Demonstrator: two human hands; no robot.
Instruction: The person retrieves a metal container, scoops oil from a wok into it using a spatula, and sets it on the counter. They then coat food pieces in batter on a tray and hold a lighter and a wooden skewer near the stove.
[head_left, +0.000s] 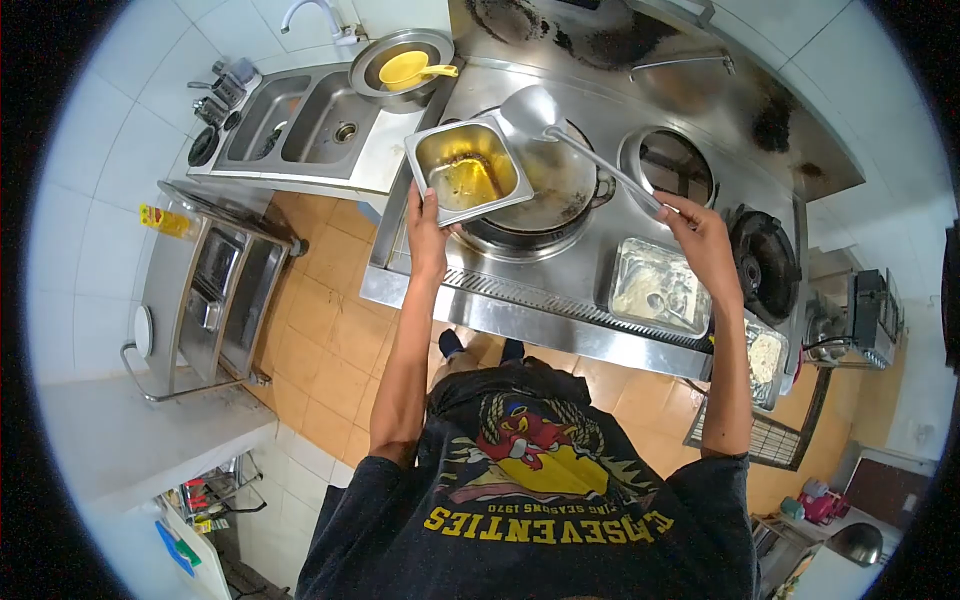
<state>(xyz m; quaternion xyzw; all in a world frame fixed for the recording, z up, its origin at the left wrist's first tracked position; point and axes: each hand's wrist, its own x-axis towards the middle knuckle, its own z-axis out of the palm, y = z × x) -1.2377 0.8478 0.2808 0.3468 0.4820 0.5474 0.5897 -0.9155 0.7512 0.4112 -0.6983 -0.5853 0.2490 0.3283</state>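
Taking the wok [560,190] as the middle of the dial, the left hand [430,240] is at 8 o'clock and grips a square tin [488,209]. Its thumb presses over the near rim; the other fingers are mostly hidden behind the wall, so I cannot tell how they lie. The tin is at 9 o'clock, held up with its mouth towards the camera and overlapping the wok's edge in view. Yellow liquid [470,183] shows inside, with a darker amber streak

The right hand [693,235] is at 4 o'clock, thumb and fingers pinching the end of the ladle [533,110]. The ladle's handle slants up to a head at 11 o'clock, next to the tin's upper corner; whether they touch I cannot tell

The wok sits on the steel stove [560,335]. A round ring [634,160] is at 3 o'clock, and a black burner [765,262] lies further out at 4. Between 4 and 5, below the right hand, a tray [616,275] holds pale, floury stuff [655,285]. At 10 o'clock a yellow scoop [405,70] rests in a basin [365,75], beside the sink [318,150]. A cart [200,345] stands well apart at 8
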